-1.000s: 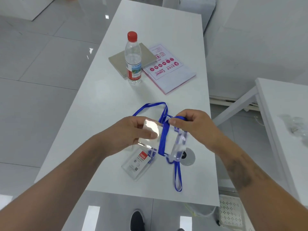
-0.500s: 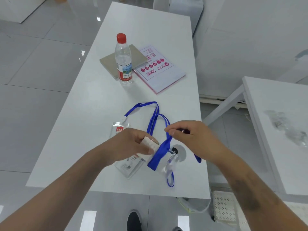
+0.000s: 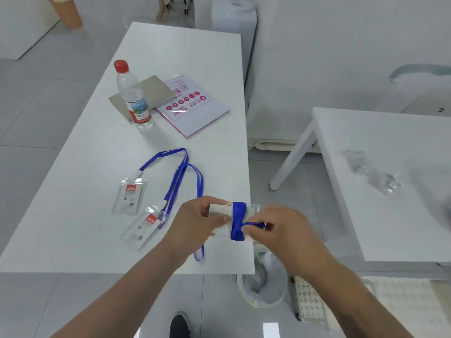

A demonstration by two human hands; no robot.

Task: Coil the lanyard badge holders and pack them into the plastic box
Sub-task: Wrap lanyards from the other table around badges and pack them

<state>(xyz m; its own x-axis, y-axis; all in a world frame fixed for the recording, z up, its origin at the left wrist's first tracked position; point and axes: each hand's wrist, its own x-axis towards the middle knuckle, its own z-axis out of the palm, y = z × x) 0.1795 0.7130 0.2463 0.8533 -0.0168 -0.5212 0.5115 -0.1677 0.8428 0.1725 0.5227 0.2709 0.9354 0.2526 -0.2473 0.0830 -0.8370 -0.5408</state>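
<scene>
My left hand (image 3: pixel 195 222) grips a clear badge holder (image 3: pixel 219 212) above the table's near right corner. A blue lanyard (image 3: pixel 237 222) is wound several times round that holder. My right hand (image 3: pixel 280 228) pinches the lanyard's loose end beside the coil. Two more badge holders lie flat on the table: one (image 3: pixel 129 196) at the left, another (image 3: pixel 146 226) nearer me. Their blue lanyards (image 3: pixel 180 172) trail loosely across the table. No plastic box is in view.
On the white table (image 3: pixel 97 154) stand a water bottle (image 3: pixel 133 96), a grey board (image 3: pixel 151 93) and a pink-printed booklet (image 3: pixel 192 108). A waste bin (image 3: pixel 263 284) sits on the floor below my hands. A second white table (image 3: pixel 390 191) at the right holds clear plastic wrappers (image 3: pixel 373 172).
The long hanging lanyard is now wound tightly round the holder. Both hands have moved right, past the table's edge, and only a short loose end is left in my right hand.
</scene>
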